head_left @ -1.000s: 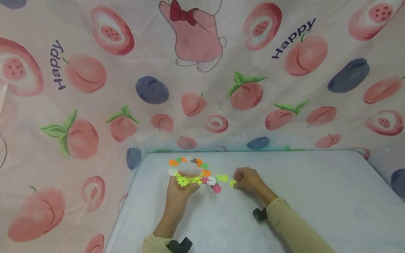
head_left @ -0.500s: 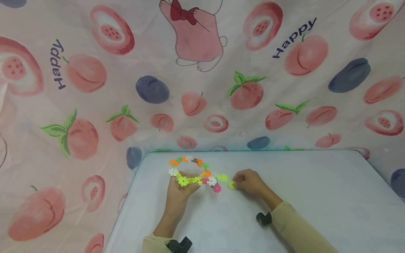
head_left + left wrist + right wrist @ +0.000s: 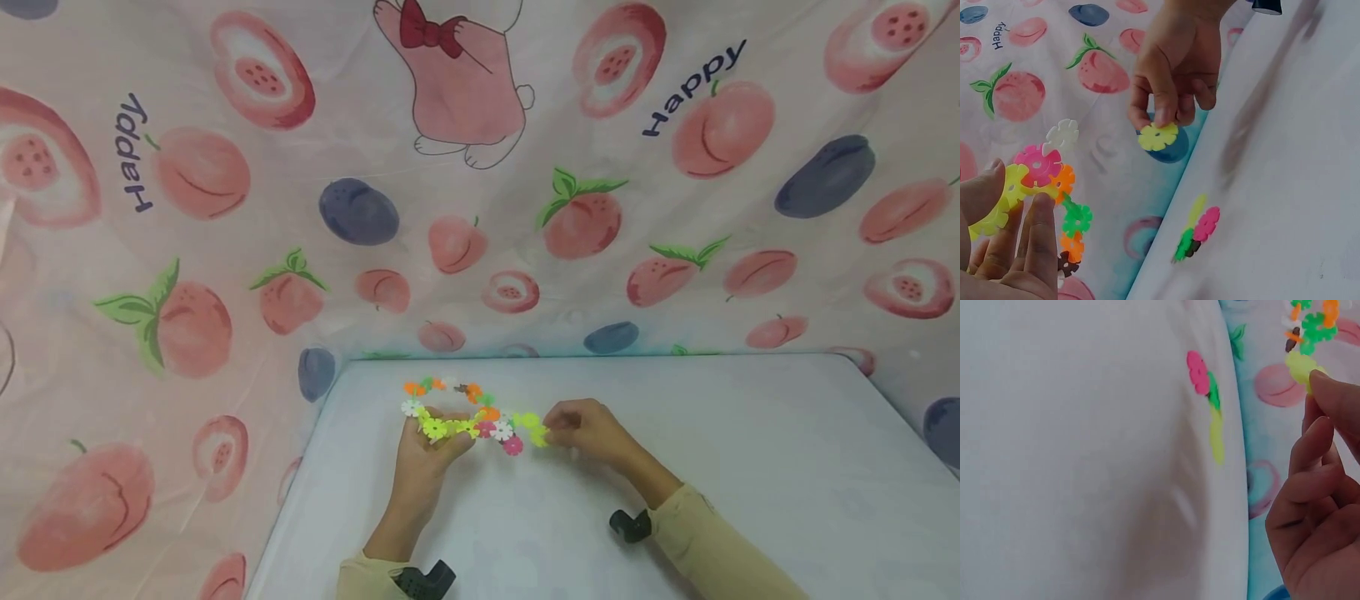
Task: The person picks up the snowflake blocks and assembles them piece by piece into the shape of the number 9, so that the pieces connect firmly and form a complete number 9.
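My left hand (image 3: 426, 460) grips a chain of interlocking plastic flower discs (image 3: 1077, 220) by its yellow part. The chain is bent into a ring of yellow, orange, green, brown and white discs, with a pink disc (image 3: 1038, 164) and a white disc (image 3: 1063, 135) at the near right side. To the right, my right hand (image 3: 592, 432) pinches a single yellow flower disc (image 3: 1158, 137) between thumb and finger. In the left wrist view this disc is apart from the chain. The left fingers partly cover the ring's yellow discs.
Several discs lie together on the white table (image 3: 750, 467), among them a pink disc (image 3: 1197, 372), a green disc (image 3: 1213, 391) and a yellow disc (image 3: 1216, 436). A fruit-printed cloth (image 3: 675, 250) hangs behind and at the left. Dark wrist cameras (image 3: 630, 526) sit at both cuffs.
My right hand has shifted slightly left with the yellow disc, nearer to the chain in the head view. The left hand stays almost still, and the ring's far side dips slightly.
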`<action>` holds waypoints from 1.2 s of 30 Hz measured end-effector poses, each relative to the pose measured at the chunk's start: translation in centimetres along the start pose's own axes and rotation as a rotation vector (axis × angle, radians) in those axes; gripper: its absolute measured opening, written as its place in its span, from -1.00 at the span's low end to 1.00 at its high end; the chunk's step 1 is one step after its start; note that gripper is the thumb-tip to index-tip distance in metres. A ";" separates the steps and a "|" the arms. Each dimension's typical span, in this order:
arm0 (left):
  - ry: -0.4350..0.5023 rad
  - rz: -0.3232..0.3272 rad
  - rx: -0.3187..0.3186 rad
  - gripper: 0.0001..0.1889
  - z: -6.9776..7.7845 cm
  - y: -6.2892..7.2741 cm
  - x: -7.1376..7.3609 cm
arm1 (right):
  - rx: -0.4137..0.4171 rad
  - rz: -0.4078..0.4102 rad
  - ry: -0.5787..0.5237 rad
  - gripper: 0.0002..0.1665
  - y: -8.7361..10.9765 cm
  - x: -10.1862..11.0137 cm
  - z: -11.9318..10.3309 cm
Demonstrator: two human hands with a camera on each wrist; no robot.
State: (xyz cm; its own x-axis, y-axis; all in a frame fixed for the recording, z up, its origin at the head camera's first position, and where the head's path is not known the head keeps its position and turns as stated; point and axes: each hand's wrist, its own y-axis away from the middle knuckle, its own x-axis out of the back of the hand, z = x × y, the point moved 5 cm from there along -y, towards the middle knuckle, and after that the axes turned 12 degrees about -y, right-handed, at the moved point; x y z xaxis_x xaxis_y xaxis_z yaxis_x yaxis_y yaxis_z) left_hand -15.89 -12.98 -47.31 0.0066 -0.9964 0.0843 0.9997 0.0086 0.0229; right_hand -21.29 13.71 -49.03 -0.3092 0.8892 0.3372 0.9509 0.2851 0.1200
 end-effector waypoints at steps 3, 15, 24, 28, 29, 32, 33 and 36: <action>-0.013 0.003 0.005 -0.41 -0.1 -0.1 -0.1 | 0.041 -0.005 -0.006 -0.89 0.5 -0.1 -1.0; -0.028 0.007 0.009 -0.39 0.0 0.0 0.1 | 0.204 0.012 -0.010 -0.89 2.0 -0.5 -4.5; -0.029 -0.006 -0.034 -0.37 0.3 -0.1 0.0 | 0.263 0.030 -0.021 -0.91 2.4 -1.0 -5.0; -0.024 -0.023 -0.045 -0.38 0.2 -0.1 -0.1 | 0.273 0.034 -0.020 -0.91 2.5 -1.1 -5.3; -0.024 -0.024 -0.044 -0.39 0.3 0.0 -0.1 | 0.277 0.034 -0.020 -0.91 2.6 -1.2 -5.4; -0.026 -0.018 -0.039 -0.42 0.3 0.0 -0.1 | 0.289 0.042 -0.014 -0.90 2.7 -1.3 -5.6; -0.023 -0.016 -0.037 -0.42 0.3 0.0 -0.1 | 0.292 0.044 -0.012 -0.89 2.7 -1.4 -5.7; -0.009 -0.013 -0.025 -0.42 0.3 0.1 -0.2 | 0.291 0.046 -0.019 -0.87 2.7 -1.6 -5.7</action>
State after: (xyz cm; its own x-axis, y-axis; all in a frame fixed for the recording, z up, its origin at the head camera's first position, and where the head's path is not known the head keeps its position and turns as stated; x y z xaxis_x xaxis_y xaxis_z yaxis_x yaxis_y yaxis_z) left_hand -15.78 -12.78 -47.05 -0.0063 -0.9956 0.0933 1.0000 -0.0064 -0.0013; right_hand -18.29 11.00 -43.92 -0.2679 0.9094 0.3180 0.9279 0.3325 -0.1690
